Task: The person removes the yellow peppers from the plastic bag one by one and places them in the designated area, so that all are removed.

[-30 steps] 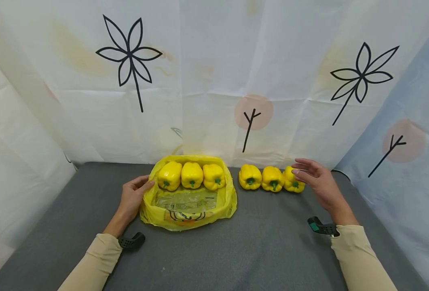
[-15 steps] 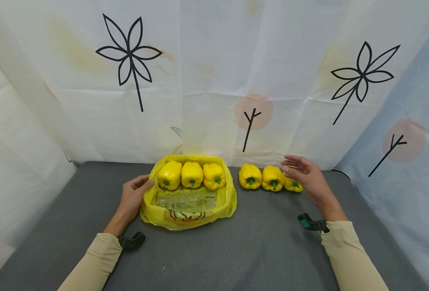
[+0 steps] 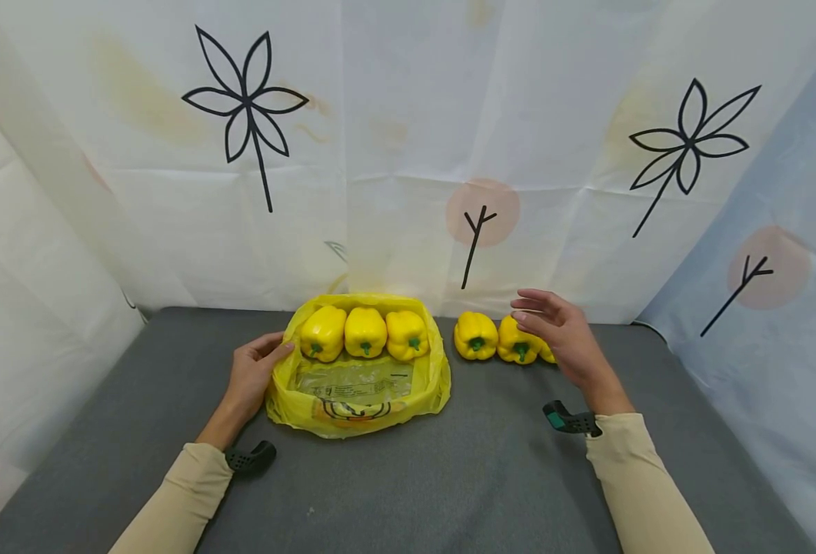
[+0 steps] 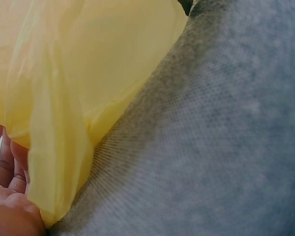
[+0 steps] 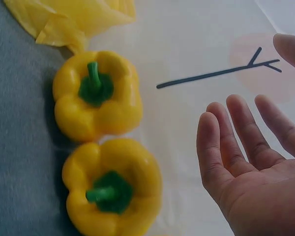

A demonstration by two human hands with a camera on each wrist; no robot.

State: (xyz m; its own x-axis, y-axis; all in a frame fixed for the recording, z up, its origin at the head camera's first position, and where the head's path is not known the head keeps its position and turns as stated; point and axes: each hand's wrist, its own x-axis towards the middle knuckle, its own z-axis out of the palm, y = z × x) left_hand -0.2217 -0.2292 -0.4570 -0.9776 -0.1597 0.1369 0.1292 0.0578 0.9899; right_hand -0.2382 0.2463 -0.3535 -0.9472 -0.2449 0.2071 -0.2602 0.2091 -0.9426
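Note:
A yellow plastic bag (image 3: pixel 359 412) sits on the table with its mouth spread wide and its rim rolled down. Three yellow bell peppers (image 3: pixel 365 334) stand side by side along its back wall. My left hand (image 3: pixel 250 381) pinches the bag's left edge, its thumb on the rim; folds of the bag hide part of the fingers in the left wrist view. To the right of the bag, three more bell peppers (image 3: pixel 475 336) form a row. Above the right end of that row hovers my right hand (image 3: pixel 565 338), fingers extended and holding nothing, covering most of the rightmost pepper.
A dark grey cloth (image 3: pixel 408 492) covers the table. White sheeting (image 3: pixel 408 154) printed with flowers and trees hangs right behind the peppers and along both sides. Each wrist wears a black band (image 3: pixel 251 458).
My right hand has moved left along the row, from the rightmost pepper to over the middle one, fingers still extended. The left hand, the bag and the peppers have stayed put.

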